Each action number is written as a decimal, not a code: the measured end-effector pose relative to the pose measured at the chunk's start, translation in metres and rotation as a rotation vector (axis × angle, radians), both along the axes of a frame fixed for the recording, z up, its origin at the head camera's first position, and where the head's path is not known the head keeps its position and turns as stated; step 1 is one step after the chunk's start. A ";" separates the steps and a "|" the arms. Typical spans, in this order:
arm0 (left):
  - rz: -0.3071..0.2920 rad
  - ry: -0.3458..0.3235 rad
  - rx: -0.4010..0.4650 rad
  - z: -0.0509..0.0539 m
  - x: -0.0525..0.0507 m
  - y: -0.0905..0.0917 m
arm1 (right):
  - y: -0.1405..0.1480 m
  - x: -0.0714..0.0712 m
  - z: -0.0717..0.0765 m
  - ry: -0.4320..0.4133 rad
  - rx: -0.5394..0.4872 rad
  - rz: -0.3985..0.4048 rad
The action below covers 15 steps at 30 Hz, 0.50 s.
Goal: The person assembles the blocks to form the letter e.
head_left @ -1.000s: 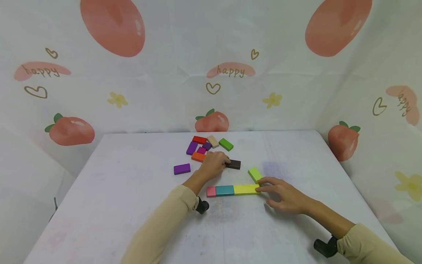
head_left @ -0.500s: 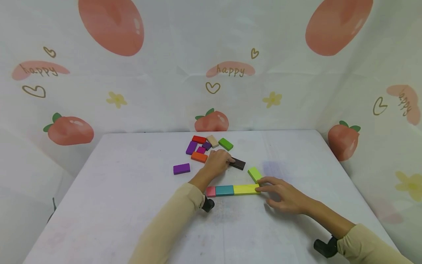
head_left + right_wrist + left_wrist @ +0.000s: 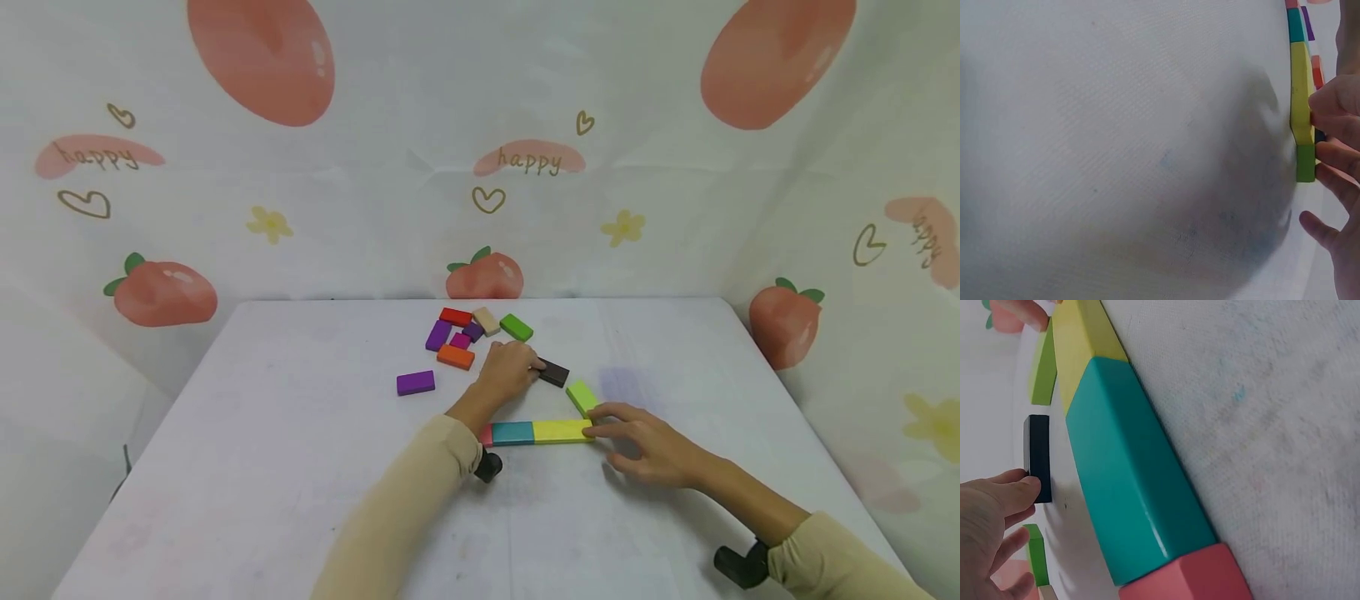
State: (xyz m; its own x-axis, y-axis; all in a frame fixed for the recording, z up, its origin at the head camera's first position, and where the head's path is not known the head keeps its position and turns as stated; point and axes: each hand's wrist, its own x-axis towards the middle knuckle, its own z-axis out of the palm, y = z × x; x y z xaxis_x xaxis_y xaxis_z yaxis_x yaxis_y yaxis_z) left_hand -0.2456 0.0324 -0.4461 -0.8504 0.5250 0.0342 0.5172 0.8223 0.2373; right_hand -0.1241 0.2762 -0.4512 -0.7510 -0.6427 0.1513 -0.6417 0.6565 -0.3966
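Note:
My left hand (image 3: pixel 507 371) pinches the near end of a black block (image 3: pixel 554 372) between thumb and fingers, as the left wrist view also shows. The block lies slanted, close to the tabletop. My right hand (image 3: pixel 651 446), fingers extended, touches the right end of a yellow block (image 3: pixel 558 431) and the lower end of a lime-green block (image 3: pixel 581 398). A teal block (image 3: pixel 512 433) joins the yellow one end to end. Beyond it comes a pink block (image 3: pixel 1191 578), mostly hidden behind my left wrist in the head view. The lime-green block angles up and left from the row's right end.
Behind my left hand lie several loose blocks, among them orange (image 3: pixel 456 357), red (image 3: pixel 456 317), beige (image 3: pixel 486 321) and green (image 3: pixel 517 327). A purple block (image 3: pixel 416 383) lies apart on the left. A printed cloth (image 3: pixel 375 208) hangs behind the white table (image 3: pixel 300 467).
My left hand has moved right with the black block, which has turned to a slant and come nearer the lime-green block. The right hand has stayed in place.

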 end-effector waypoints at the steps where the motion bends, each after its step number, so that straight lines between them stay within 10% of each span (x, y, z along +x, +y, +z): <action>1: 0.002 0.000 -0.006 0.000 0.000 0.001 | 0.000 0.000 0.000 -0.001 0.000 -0.001; 15: -0.008 -0.010 -0.007 0.003 0.003 0.005 | 0.000 0.002 -0.002 0.000 -0.011 -0.011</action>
State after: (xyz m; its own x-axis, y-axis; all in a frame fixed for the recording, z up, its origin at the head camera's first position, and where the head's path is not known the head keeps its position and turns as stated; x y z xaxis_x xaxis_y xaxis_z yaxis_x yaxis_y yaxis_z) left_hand -0.2429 0.0376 -0.4436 -0.8463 0.5322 0.0220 0.5216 0.8197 0.2369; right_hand -0.1225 0.2765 -0.4531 -0.7579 -0.6328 0.1587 -0.6347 0.6589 -0.4038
